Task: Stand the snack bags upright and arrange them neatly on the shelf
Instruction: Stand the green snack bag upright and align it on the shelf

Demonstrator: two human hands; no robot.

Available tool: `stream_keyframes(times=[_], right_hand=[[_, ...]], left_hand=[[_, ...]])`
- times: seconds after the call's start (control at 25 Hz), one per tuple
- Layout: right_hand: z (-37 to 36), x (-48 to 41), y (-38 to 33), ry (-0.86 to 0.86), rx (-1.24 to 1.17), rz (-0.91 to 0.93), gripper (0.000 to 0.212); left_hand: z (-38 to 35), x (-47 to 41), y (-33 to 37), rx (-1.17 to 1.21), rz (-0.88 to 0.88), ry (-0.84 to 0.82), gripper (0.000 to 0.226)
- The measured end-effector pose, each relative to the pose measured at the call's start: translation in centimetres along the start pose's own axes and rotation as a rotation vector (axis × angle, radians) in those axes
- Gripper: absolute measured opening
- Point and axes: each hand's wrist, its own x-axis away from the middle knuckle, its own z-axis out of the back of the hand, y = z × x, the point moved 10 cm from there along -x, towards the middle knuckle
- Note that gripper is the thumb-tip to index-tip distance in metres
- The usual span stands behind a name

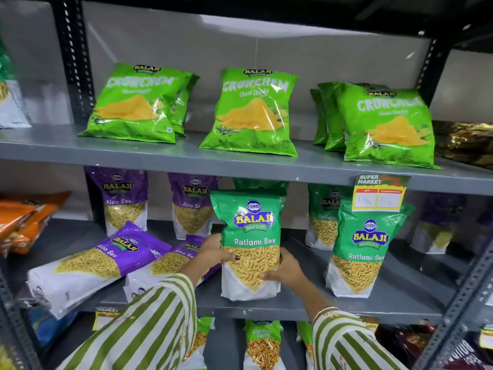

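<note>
A green Ratlami Sev bag (pixel 249 228) stands upright at the front middle of the grey middle shelf (pixel 306 307). My left hand (pixel 213 252) grips its left side and my right hand (pixel 286 271) grips its lower right edge. A second green Ratlami Sev bag (pixel 362 247) stands upright to its right, another (pixel 324 217) behind that. Two purple Aloo Sev bags lie flat on the left, one (pixel 88 265) at the front and one (pixel 170 263) partly under my left forearm. Two more purple Aloo Sev bags (pixel 124 201) (pixel 190 204) stand at the back.
Green Crunchem chip bags (pixel 253 113) lean on the upper shelf. Orange bags (pixel 24 220) lie at the far left. A price tag (pixel 378 193) hangs from the upper shelf edge. Perforated metal uprights (pixel 458 303) frame the shelf. More bags (pixel 262 343) stand on the shelf below.
</note>
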Motion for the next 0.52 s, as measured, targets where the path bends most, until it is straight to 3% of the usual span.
stream_keyframes(times=[0.32,0.52], right_hand=[[2.7,-1.7,-0.2,0.113,-0.022,-0.003,0.068],[6.0,-5.1,1.9,0.231,0.048,0.003,0.077]], left_hand=[[-1.1,-3.4,2.0,0.029,-0.075,0.077,0.057],[-5.0,-6.8,3.8,-0.064,-0.091,0.089,0.05]])
